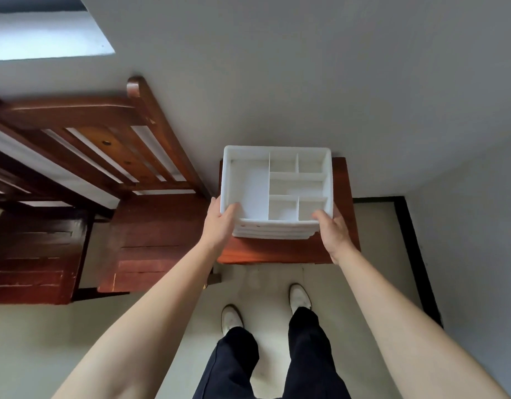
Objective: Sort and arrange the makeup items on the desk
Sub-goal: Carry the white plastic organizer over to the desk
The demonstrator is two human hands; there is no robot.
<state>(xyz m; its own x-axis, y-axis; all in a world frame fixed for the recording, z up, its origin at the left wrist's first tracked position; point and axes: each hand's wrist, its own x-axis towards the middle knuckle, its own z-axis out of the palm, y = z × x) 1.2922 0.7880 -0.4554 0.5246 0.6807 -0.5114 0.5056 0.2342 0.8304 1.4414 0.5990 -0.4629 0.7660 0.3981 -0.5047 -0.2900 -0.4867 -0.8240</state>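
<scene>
A white plastic organizer [277, 156] with several empty compartments on top and drawer fronts on its near face stands over a small reddish wooden table [345, 197] against the wall. My left hand [219, 223] grips its near left corner, thumb over the rim. My right hand [333, 233] grips its near right corner the same way. No makeup items show anywhere in view. Whether the organizer rests on the table or is lifted slightly, I cannot tell.
A wooden chair [150, 240] stands close to the left of the table, another dark wooden seat [32, 254] further left. The grey wall [306, 82] runs behind. My legs and white shoes [299, 296] stand on pale floor tiles [372, 254] in front.
</scene>
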